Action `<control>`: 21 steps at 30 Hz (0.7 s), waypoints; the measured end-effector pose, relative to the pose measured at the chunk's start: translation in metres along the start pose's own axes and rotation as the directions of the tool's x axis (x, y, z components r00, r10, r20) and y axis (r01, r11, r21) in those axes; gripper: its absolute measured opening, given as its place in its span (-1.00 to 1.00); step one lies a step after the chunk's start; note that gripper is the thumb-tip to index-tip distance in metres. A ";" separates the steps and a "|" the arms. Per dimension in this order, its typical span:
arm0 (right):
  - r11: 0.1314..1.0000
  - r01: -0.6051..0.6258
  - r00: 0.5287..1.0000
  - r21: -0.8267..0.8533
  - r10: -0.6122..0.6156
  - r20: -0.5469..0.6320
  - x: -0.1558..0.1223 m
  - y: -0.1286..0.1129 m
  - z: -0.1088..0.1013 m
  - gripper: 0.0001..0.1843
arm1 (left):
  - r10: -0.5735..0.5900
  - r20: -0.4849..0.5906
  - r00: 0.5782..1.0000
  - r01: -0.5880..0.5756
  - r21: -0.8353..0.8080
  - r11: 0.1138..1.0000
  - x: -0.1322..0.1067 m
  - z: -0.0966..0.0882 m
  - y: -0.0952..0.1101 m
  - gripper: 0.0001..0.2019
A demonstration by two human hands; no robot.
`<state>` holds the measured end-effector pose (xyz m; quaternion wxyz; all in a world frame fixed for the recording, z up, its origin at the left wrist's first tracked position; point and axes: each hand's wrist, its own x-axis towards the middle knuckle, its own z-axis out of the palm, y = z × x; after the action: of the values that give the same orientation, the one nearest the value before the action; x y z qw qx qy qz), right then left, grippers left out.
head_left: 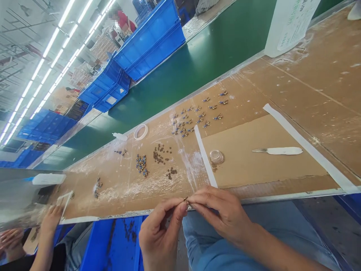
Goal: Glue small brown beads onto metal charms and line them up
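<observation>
My left hand (163,229) and my right hand (222,209) meet at the table's front edge. Between their pinched fingertips is a tiny brown piece (185,199), mostly covered, so its kind is unclear. Beyond them lie several small dark round pieces (160,156) in a loose scatter. To the left of these sits a heap of small blue and gold figures (141,163). More such figures (184,122) are spread out farther back. On a cardboard sheet (245,139) at the right are a small clear round dish (217,156) and a white-handled knife (284,151).
A roll of tape (141,132) and a small white bottle (120,137) lie near the green conveyor belt (225,45). A large white jug (290,26) stands at the back right. Blue crates (149,41) line the far side. A co-worker's arm (49,226) rests at the left.
</observation>
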<state>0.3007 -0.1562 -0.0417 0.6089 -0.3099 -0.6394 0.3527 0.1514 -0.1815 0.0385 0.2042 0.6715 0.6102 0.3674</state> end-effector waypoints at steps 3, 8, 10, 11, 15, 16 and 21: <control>0.994 -0.079 0.997 0.074 0.079 0.003 -0.001 -0.001 -0.002 -0.87 | 0.096 -0.048 0.994 -0.096 0.001 0.995 -0.006 0.002 -0.007 -0.74; 0.984 -0.117 0.993 0.137 0.112 0.045 0.000 -0.003 -0.007 -0.85 | 0.399 0.039 0.916 -0.401 0.077 0.913 -0.010 -0.002 -0.007 -0.70; 0.983 -0.100 0.993 0.151 0.090 0.070 0.001 -0.004 -0.009 -0.84 | 0.477 0.105 0.873 -0.487 0.117 0.866 -0.010 -0.006 -0.005 -0.73; 0.984 -0.086 0.994 0.156 0.074 0.079 0.002 -0.004 -0.010 -0.83 | 0.510 0.127 0.851 -0.525 0.137 0.840 -0.010 -0.008 -0.003 -0.74; 0.987 -0.037 0.993 0.159 0.019 0.113 0.003 -0.005 -0.011 -0.82 | 0.551 0.171 0.817 -0.575 0.178 0.798 -0.013 -0.013 -0.005 -0.71; 0.987 -0.033 0.993 0.156 0.015 0.119 0.002 -0.005 -0.011 -0.81 | 0.550 0.175 0.816 -0.576 0.180 0.797 -0.014 -0.014 -0.006 -0.70; 0.990 -0.059 0.992 0.130 0.043 0.122 0.000 -0.006 -0.013 -0.80 | 0.572 0.208 0.794 -0.606 0.188 0.773 -0.018 -0.015 -0.010 -0.68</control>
<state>0.3140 -0.1586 -0.0371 0.5798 -0.2631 -0.6414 0.4281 0.1338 -0.1997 0.0362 0.0360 0.8726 0.3936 0.2871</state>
